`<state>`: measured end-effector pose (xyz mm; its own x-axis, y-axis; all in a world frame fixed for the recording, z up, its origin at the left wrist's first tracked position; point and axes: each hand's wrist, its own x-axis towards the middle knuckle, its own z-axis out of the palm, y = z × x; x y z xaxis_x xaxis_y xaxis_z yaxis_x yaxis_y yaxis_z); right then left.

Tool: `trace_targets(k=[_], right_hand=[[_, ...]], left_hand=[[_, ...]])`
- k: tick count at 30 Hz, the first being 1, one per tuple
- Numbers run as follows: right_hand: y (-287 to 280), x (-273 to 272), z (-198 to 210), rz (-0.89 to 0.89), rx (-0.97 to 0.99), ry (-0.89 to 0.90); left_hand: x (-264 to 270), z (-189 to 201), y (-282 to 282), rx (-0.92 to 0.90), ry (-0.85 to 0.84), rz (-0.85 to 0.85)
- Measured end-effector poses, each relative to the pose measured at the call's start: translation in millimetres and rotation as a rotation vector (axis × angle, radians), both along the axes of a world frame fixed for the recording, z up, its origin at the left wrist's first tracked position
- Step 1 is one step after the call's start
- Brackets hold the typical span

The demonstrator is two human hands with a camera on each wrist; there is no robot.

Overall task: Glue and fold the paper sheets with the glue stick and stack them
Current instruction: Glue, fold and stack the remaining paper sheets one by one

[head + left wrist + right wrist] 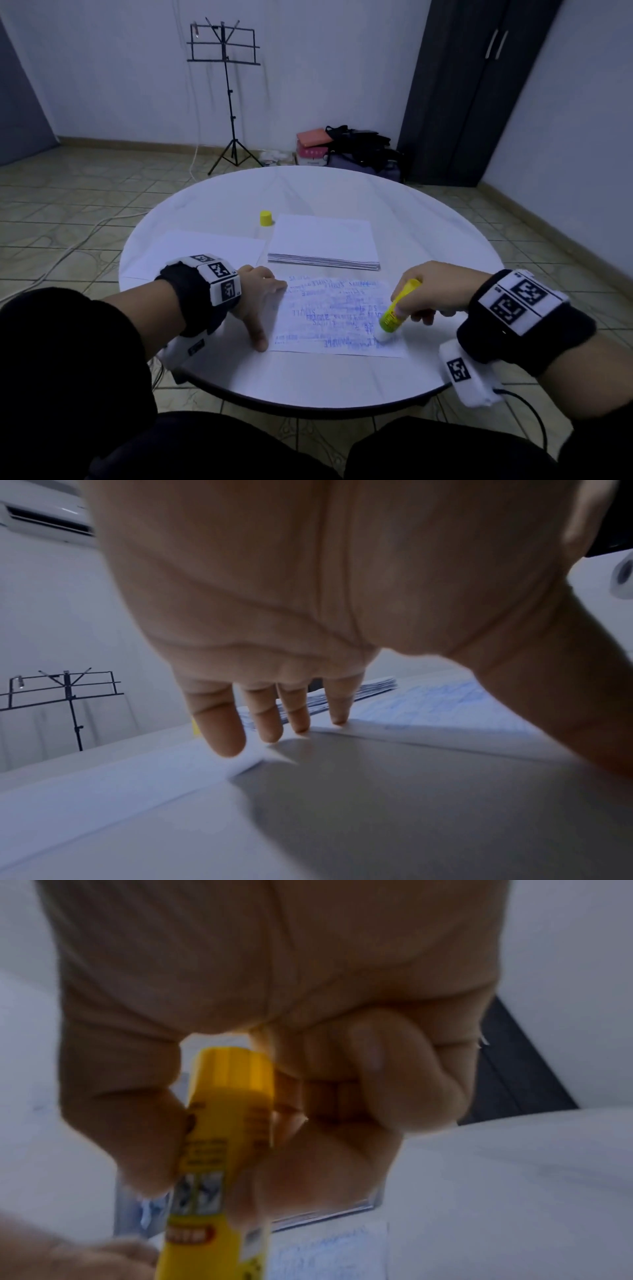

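Observation:
A sheet with blue printed text point(337, 317) lies flat on the round white table point(308, 380) in front of me. My right hand point(416, 303) grips a yellow glue stick point(397, 307) point(219, 1150), its white tip touching the sheet near the front right corner. My left hand point(265, 301) point(274, 723) presses the sheet's left edge with straight fingers point(219, 731) and spread thumb. The yellow cap point(266, 218) stands upright behind. A stack of white sheets point(323, 245) sits beyond the printed sheet. One folded white sheet point(202, 251) lies at the left.
On the floor beyond the table stand a black music stand point(227, 92), bags and boxes point(346, 147), and a dark wardrobe point(479, 89). A white cable point(68, 253) runs over the tiles at the left.

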<state>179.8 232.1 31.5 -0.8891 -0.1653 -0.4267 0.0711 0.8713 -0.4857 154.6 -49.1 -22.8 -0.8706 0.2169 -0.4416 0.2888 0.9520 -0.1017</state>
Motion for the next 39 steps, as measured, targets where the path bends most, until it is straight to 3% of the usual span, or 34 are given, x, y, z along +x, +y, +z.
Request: trace_targets(k=[4,10,22,27,34,39], right_hand=[[12.7,-15.8,-12.3,-0.14,-0.109,0.053],[18.5,-47.0,-26.5,-0.344,-0.056,0.195],[11.7,-61.5,-39.6,-0.479,0.212,0.105],[24.9,-69.8,-50.3,-0.454,0.244,0.06],[12.5,-39.3,-29.7,-0.428,0.297,0.017],[-6.8,-21.0,-23.4,-0.173,0.487,-0.072]], left_hand=[[0.5,2.1,-1.3,0.033,-0.022,0.013],[-1.5,6.3,-1.9,0.071,-0.036,0.07],[-2.8,4.9,3.4,-0.055,-0.027,0.032],[-2.8,8.3,8.3,0.035,-0.024,0.077],[8.8,16.8,11.7,0.091,0.004,0.127],[12.0,14.1,6.2,0.13,0.03,0.045]])
